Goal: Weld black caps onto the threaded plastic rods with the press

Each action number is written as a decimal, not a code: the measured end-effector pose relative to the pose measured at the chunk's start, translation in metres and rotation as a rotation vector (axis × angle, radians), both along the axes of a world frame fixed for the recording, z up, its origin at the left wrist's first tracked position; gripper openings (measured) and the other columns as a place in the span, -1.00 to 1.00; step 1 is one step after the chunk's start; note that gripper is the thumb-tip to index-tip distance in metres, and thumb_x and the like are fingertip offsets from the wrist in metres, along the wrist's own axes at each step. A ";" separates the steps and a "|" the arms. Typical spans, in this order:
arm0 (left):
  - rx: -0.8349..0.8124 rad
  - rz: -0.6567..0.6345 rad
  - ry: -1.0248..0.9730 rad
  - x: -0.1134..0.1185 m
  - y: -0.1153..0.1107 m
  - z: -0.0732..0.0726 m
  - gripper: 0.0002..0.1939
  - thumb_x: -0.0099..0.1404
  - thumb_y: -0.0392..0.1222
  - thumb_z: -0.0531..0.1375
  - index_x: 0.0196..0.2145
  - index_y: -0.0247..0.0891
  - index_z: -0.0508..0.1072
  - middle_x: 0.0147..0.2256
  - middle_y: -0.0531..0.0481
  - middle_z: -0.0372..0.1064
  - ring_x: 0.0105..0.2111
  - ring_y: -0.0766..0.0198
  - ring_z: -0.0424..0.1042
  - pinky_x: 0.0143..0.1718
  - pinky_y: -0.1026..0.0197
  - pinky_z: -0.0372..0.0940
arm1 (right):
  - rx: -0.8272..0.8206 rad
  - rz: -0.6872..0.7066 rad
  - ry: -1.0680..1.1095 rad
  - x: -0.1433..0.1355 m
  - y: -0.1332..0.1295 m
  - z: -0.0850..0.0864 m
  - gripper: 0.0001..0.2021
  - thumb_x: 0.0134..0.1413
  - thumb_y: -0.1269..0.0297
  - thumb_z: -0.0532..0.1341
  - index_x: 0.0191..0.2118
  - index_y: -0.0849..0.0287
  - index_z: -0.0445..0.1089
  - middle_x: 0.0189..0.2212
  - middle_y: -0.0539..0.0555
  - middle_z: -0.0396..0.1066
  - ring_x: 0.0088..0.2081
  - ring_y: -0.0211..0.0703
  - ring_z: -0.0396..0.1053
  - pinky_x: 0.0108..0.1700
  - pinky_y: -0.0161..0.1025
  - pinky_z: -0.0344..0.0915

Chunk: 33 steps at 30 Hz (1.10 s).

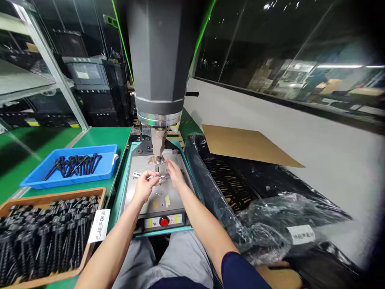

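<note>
A grey press machine's metal horn (158, 140) points down at a metal fixture (162, 176) on a grey base plate. A small black part (159, 159) sits upright in the fixture, directly under the horn tip. My left hand (144, 186) is at the fixture's left side, thumb and fingertips pinched together; what lies between them is too small to make out. On the other side, my right hand (176, 174) reaches beside the fixture with its fingers stretched out and apart, and I see nothing in it. A red button (164, 221) is on the machine's front edge.
To the left, a blue tray (112, 170) holds several black long-stemmed parts. Nearer, an orange-brown bin (100, 196) is full of similar parts, with a handwritten label (99, 225). On the right are a plastic-lined box (207, 186) of black parts and a cardboard sheet (246, 144).
</note>
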<state>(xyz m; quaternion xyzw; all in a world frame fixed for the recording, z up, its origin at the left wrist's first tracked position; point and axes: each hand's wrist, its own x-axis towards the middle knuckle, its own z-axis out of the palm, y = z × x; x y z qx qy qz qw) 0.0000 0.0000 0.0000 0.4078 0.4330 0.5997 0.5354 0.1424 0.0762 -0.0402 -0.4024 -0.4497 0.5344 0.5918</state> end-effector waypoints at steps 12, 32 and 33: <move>-0.089 0.112 -0.236 -0.022 0.013 -0.005 -0.62 0.05 -0.01 0.37 -0.44 -0.24 0.25 -0.22 -0.12 0.50 -0.24 0.22 0.52 -0.26 0.23 0.38 | -0.103 0.035 0.162 0.006 -0.016 -0.009 -0.54 -0.09 0.00 0.38 -0.04 0.03 0.49 0.09 0.13 0.42 0.15 0.04 0.33 0.18 0.05 0.25; -0.260 -0.159 -0.149 -0.038 0.101 0.022 -0.41 0.19 0.34 0.13 -0.08 -0.21 0.47 -0.31 -0.09 0.50 -0.35 0.21 0.48 -0.37 0.22 0.31 | -0.238 0.088 0.434 -0.014 -0.110 -0.005 -0.56 -0.06 -0.12 0.38 -0.20 0.14 0.47 -0.12 0.20 0.52 -0.02 0.04 0.46 0.04 -0.03 0.33; -0.257 -0.160 -0.159 -0.038 0.106 0.024 -0.44 0.18 0.31 0.16 -0.17 -0.26 0.48 -0.33 -0.10 0.50 -0.39 0.22 0.47 -0.40 0.22 0.31 | -0.232 0.065 0.407 -0.013 -0.108 -0.003 -0.57 -0.09 -0.10 0.40 -0.26 0.16 0.47 -0.19 0.18 0.54 -0.08 0.01 0.48 -0.01 -0.07 0.36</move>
